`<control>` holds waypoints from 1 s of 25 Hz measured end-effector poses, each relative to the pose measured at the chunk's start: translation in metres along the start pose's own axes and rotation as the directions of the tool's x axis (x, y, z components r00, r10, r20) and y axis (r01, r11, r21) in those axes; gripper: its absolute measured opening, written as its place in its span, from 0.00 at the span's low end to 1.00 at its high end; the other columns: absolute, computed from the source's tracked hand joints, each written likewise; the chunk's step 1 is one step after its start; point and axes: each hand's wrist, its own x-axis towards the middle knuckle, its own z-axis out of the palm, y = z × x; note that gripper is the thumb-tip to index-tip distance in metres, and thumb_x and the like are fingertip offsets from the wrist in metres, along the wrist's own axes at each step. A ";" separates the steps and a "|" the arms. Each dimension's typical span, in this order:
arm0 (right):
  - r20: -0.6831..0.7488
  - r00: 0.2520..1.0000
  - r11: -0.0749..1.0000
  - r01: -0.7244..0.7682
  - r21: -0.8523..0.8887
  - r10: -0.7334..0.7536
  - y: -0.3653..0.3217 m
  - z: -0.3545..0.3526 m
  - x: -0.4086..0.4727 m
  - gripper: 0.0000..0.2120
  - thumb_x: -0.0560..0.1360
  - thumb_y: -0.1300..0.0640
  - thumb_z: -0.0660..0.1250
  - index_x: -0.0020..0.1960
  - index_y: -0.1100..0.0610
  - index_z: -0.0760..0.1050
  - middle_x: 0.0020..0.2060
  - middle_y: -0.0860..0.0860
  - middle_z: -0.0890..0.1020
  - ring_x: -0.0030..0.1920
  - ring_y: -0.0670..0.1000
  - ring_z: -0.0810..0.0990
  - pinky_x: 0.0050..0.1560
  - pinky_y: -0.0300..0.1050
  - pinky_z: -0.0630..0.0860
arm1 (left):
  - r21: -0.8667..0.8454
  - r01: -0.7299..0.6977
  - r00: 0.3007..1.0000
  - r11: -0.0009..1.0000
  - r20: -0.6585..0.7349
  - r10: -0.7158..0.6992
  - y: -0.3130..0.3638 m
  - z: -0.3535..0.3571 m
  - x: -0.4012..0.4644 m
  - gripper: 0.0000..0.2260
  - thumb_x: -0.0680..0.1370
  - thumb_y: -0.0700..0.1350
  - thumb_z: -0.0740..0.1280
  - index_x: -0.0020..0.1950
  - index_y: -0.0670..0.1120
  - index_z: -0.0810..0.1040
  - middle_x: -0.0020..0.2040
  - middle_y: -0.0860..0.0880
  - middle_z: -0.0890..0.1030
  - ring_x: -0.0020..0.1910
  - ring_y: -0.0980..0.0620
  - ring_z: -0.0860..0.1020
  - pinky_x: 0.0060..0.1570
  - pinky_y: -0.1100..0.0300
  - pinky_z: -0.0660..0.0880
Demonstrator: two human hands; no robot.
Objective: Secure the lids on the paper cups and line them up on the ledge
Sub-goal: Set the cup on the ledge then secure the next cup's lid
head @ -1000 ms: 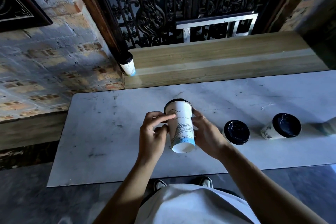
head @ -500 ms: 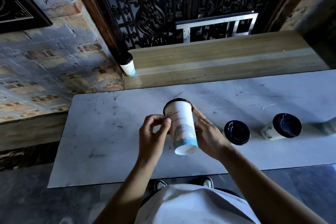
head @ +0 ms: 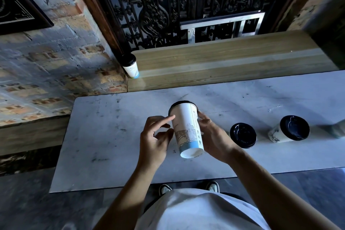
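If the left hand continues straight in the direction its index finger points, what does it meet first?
The left hand points its index finger up and right, at the held paper cup. It would probably meet the cup's side wall just below the black lid; the fingertip already looks very near.

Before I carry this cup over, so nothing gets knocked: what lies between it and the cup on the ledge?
In the head view, only bare marble tabletop and wooden ledge lie between the held cup and the ledge cup.

The ledge (head: 233,65) is bare wood from 12 to 2 o'clock; only one lidded cup (head: 130,68) stands at its 10 o'clock end. On the table (head: 104,136), two lidded cups (head: 243,135) (head: 291,129) sit at 3 o'clock. The 9 o'clock side has room.
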 end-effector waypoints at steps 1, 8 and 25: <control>0.003 1.000 1.000 0.010 -0.006 -0.010 0.001 -0.001 0.000 0.26 0.80 0.51 0.64 0.77 0.46 0.68 0.74 0.67 0.71 0.67 0.65 0.74 0.72 0.71 0.66 | 0.006 -0.019 1.000 1.000 0.017 0.019 -0.001 0.000 -0.001 0.28 0.72 0.25 0.70 0.59 0.57 0.84 0.55 0.46 0.79 0.51 0.49 0.83 0.54 0.53 0.82; -0.002 1.000 0.999 0.028 -0.020 -0.028 0.003 0.000 -0.003 0.29 0.77 0.50 0.67 0.77 0.46 0.67 0.73 0.66 0.72 0.64 0.63 0.77 0.66 0.63 0.72 | -0.083 0.063 0.998 0.995 0.019 -0.061 -0.002 0.005 -0.003 0.29 0.72 0.21 0.66 0.52 0.55 0.86 0.52 0.47 0.81 0.50 0.51 0.83 0.51 0.59 0.80; -0.078 0.996 0.998 -0.028 0.050 0.031 0.001 0.006 -0.004 0.29 0.76 0.56 0.65 0.77 0.48 0.67 0.59 0.63 0.78 0.52 0.64 0.79 0.48 0.56 0.80 | -0.198 0.231 0.972 0.953 -0.001 -0.236 0.010 0.007 0.000 0.14 0.72 0.50 0.77 0.54 0.47 0.84 0.49 0.51 0.86 0.48 0.57 0.83 0.48 0.67 0.78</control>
